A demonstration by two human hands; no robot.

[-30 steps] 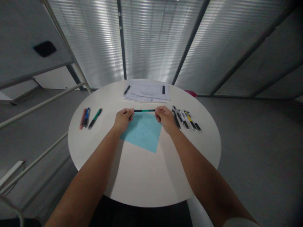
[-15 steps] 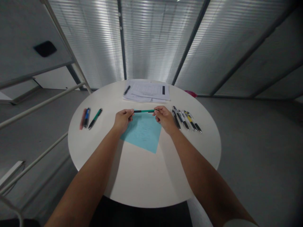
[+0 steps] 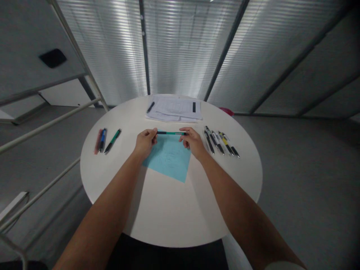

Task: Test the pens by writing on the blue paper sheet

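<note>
A green pen [image 3: 171, 133] with a black grip is held level between my two hands, over the far part of a blue sheet of paper [image 3: 170, 157]. My left hand [image 3: 145, 143] pinches the black grip end. At the other end, the thumb and a finger of my right hand [image 3: 193, 141] are closed on the pen, with its other fingers curled below. The sheet lies at an angle on the round white table [image 3: 180, 213].
Papers [image 3: 177, 108] with a dark pen [image 3: 150, 107] lie at the far edge. On the left are a red pen [image 3: 98, 141], a blue pen [image 3: 102, 140] and another green pen [image 3: 113, 141]. Several pens [image 3: 221, 140] lie right of my right hand. A metal rail stands at left.
The green pen has shifted and turned slightly, so that pale print now shows near its right end. My right hand's fingers have changed their hold a little.
</note>
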